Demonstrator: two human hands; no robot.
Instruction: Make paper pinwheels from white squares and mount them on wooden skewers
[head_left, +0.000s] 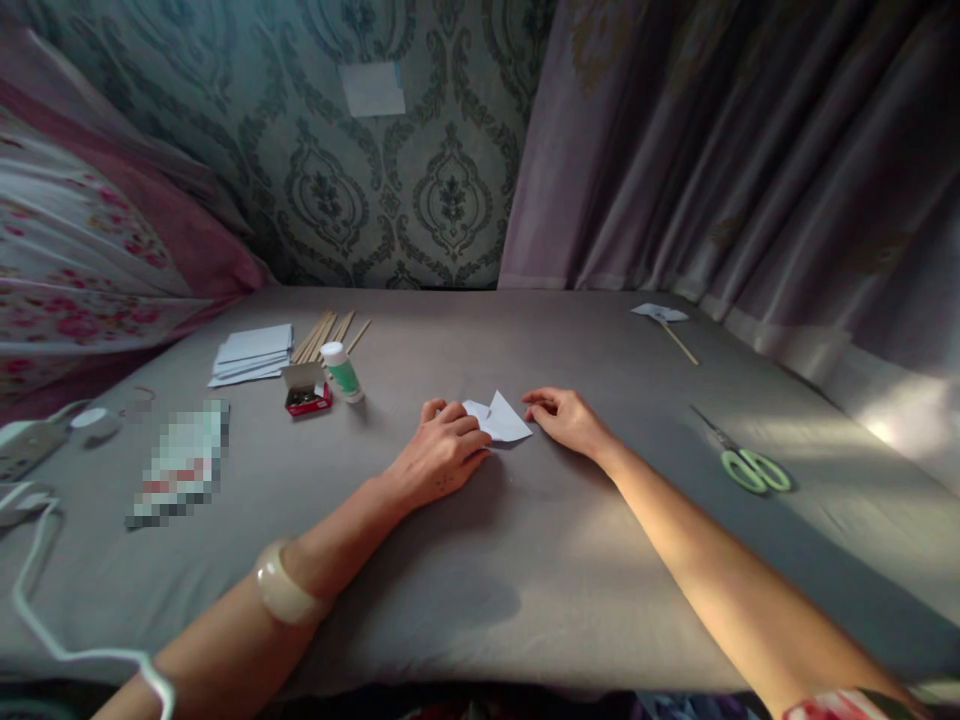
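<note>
A small piece of white folded paper (pixel 504 420) lies on the grey cloth, with pointed flaps standing up. My left hand (pixel 450 447) is closed over its left side, fingers curled and holding it down. Part of the paper is hidden beneath those fingers. Just right of the paper, apart from it, is my right hand (pixel 568 420). Its fingers are bent in and the fingertips are brought together; anything between them is too small to make out.
At left are stacked white paper sheets (pixel 251 353), wooden sticks (pixel 313 338), an open red box (pixel 308 401) of small items and a white-green glue bottle (pixel 343 374). At right lie green-handled scissors (pixel 754 470) and a paper pinwheel on a stick (pixel 660 314). A white cable (pixel 82 655) crosses front left.
</note>
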